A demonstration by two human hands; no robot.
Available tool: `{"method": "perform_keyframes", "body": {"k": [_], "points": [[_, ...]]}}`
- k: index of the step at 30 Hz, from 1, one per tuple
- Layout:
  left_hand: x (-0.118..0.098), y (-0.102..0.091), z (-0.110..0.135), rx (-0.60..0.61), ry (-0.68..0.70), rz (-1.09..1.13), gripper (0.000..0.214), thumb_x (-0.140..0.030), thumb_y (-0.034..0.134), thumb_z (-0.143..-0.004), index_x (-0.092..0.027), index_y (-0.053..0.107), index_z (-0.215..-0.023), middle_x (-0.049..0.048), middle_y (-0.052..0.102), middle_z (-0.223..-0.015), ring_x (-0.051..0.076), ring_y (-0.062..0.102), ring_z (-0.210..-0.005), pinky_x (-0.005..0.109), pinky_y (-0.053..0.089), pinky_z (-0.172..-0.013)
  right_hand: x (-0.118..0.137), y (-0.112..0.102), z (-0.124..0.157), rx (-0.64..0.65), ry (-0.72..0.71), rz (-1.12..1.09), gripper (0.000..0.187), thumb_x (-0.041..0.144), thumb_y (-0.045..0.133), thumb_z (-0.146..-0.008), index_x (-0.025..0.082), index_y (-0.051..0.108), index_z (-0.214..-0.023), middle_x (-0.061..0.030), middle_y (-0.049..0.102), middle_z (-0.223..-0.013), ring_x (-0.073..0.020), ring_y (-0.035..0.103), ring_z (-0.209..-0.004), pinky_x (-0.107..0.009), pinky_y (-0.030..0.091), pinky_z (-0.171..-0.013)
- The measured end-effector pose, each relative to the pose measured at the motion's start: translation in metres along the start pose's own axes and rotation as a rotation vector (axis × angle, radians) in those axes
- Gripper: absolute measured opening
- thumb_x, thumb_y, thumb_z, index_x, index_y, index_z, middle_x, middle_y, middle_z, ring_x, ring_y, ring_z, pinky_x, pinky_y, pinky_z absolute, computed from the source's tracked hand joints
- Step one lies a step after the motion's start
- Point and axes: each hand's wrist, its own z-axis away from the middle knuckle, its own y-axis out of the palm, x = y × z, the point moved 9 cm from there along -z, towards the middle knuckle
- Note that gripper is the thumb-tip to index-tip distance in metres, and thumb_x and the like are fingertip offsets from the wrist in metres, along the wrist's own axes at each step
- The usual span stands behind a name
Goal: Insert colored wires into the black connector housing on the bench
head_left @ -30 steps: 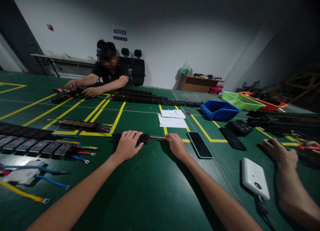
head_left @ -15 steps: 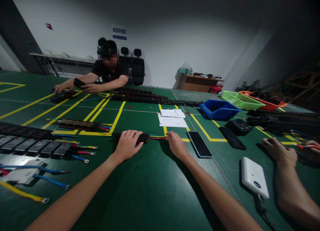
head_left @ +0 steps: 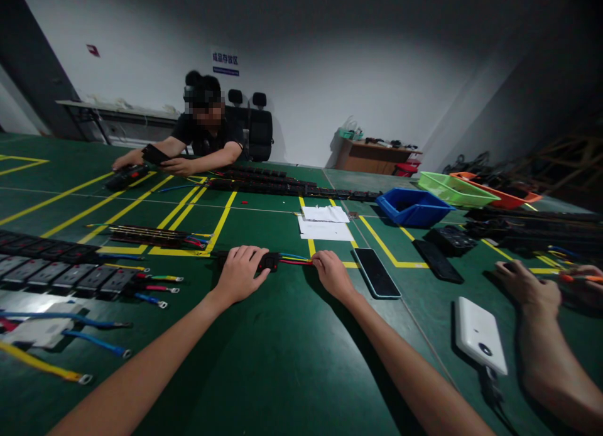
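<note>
My left hand (head_left: 241,274) lies over a black socket strip (head_left: 269,261) on the green table, its fingers closed around the body. The hand hides the strip's middle. Blue, yellow and red wires (head_left: 296,259) run out of the strip's right end. Their far ends sit between the fingertips of my right hand (head_left: 332,274), which is closed in a pinch. Just right of that hand lies a phone (head_left: 377,272) with a dark screen. Left of the strip is a bundle of thin black strips (head_left: 153,236) with coloured wire ends.
Socket modules (head_left: 80,274) and lugged cables (head_left: 32,362) cover the left side. White papers (head_left: 325,222), a blue bin (head_left: 414,210) and a white power bank (head_left: 479,335) stand right. A co-worker's hand (head_left: 532,288) is far right; another person (head_left: 207,134) sits opposite, handling a dark tool (head_left: 126,177).
The person opposite has shifted the dark tool and their hand a little to the right. The wires beside my right hand look slightly straighter. My two hands stay almost in place.
</note>
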Motion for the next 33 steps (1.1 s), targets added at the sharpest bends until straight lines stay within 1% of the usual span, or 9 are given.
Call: {"method": "perform_keyframes", "body": {"k": [6, 10, 12, 15, 17, 20, 23, 27, 33], "points": [[0.0005, 0.0001, 0.0003, -0.010, 0.001, -0.001, 0.041, -0.039, 0.054, -0.094, -0.020, 0.057, -0.130, 0.0117, 0.064, -0.121, 0.029, 0.056, -0.113, 0.048, 0.039, -0.099, 0.0038, -0.0031, 0.0003, 0.002, -0.013, -0.004, 0.016, 0.015, 0.048, -0.094, 0.022, 0.063, -0.092, -0.0059, 0.067, -0.090, -0.0228, 0.057, -0.088, -0.034, 0.044, -0.080], [0.0006, 0.0006, 0.0007, -0.008, 0.001, 0.007, 0.041, -0.039, 0.054, -0.094, -0.021, 0.057, -0.130, 0.0115, 0.064, -0.122, 0.029, 0.056, -0.113, 0.049, 0.039, -0.100, 0.0079, -0.0057, 0.0015, 0.002, -0.019, 0.013, 0.021, 0.008, 0.052, -0.082, 0.021, 0.063, -0.094, -0.0061, 0.066, -0.094, -0.0230, 0.056, -0.092, -0.034, 0.045, -0.083], [0.0005, 0.0003, 0.0008, -0.007, 0.000, 0.010, 0.041, -0.039, 0.054, -0.094, -0.021, 0.057, -0.130, 0.0115, 0.064, -0.122, 0.029, 0.056, -0.113, 0.049, 0.039, -0.100, 0.0083, -0.0065, 0.0020, -0.006, -0.012, 0.028, 0.022, 0.008, 0.053, -0.080, 0.021, 0.062, -0.097, -0.0066, 0.065, -0.096, -0.0234, 0.056, -0.093, -0.034, 0.045, -0.083], [0.0001, -0.0003, 0.0006, -0.007, -0.001, 0.014, 0.041, -0.039, 0.054, -0.094, -0.020, 0.057, -0.129, 0.0116, 0.064, -0.121, 0.029, 0.057, -0.113, 0.048, 0.039, -0.100, 0.0065, -0.0074, 0.0021, -0.021, 0.021, 0.046, 0.023, 0.011, 0.053, -0.081, 0.021, 0.059, -0.100, -0.0071, 0.065, -0.097, -0.0238, 0.056, -0.093, -0.034, 0.045, -0.081], [0.0002, -0.0005, 0.0005, -0.010, -0.003, 0.021, 0.041, -0.039, 0.054, -0.093, -0.021, 0.058, -0.129, 0.0115, 0.065, -0.121, 0.029, 0.057, -0.113, 0.048, 0.039, -0.100, 0.0063, -0.0071, 0.0018, -0.017, 0.032, 0.061, 0.019, 0.011, 0.053, -0.081, 0.021, 0.058, -0.097, -0.0064, 0.065, -0.093, -0.0238, 0.056, -0.091, -0.034, 0.045, -0.080], [0.0006, -0.0002, 0.0003, -0.016, -0.005, 0.027, 0.041, -0.040, 0.054, -0.093, -0.022, 0.058, -0.129, 0.0115, 0.065, -0.121, 0.030, 0.057, -0.113, 0.049, 0.040, -0.100, 0.0083, -0.0076, 0.0014, -0.016, 0.020, 0.070, 0.015, 0.012, 0.054, -0.082, 0.022, 0.059, -0.091, -0.0061, 0.064, -0.090, -0.0237, 0.056, -0.091, -0.034, 0.045, -0.080], [0.0010, 0.0003, 0.0003, -0.019, -0.003, 0.024, 0.041, -0.040, 0.053, -0.094, -0.022, 0.058, -0.130, 0.0119, 0.065, -0.121, 0.030, 0.057, -0.113, 0.049, 0.040, -0.100, 0.0088, -0.0099, 0.0016, -0.035, 0.015, 0.058, 0.014, 0.012, 0.054, -0.083, 0.022, 0.061, -0.091, -0.0067, 0.064, -0.093, -0.0234, 0.056, -0.092, -0.034, 0.045, -0.081], [0.0010, 0.0005, 0.0002, -0.016, -0.001, 0.018, 0.042, -0.040, 0.053, -0.094, -0.021, 0.057, -0.130, 0.0118, 0.065, -0.122, 0.030, 0.057, -0.114, 0.049, 0.040, -0.101, 0.0088, -0.0100, 0.0022, -0.029, 0.006, 0.035, 0.013, 0.013, 0.054, -0.085, 0.022, 0.063, -0.089, -0.0052, 0.066, -0.090, -0.0230, 0.057, -0.089, -0.034, 0.045, -0.079], [0.0009, 0.0002, 0.0002, -0.017, -0.004, 0.008, 0.041, -0.041, 0.053, -0.093, -0.021, 0.058, -0.129, 0.0126, 0.065, -0.120, 0.030, 0.057, -0.113, 0.049, 0.040, -0.099, 0.0084, -0.0087, 0.0021, -0.013, 0.009, 0.046, 0.018, 0.010, 0.056, -0.079, 0.022, 0.063, -0.091, -0.0047, 0.067, -0.089, -0.0229, 0.056, -0.088, -0.034, 0.044, -0.078]]}}
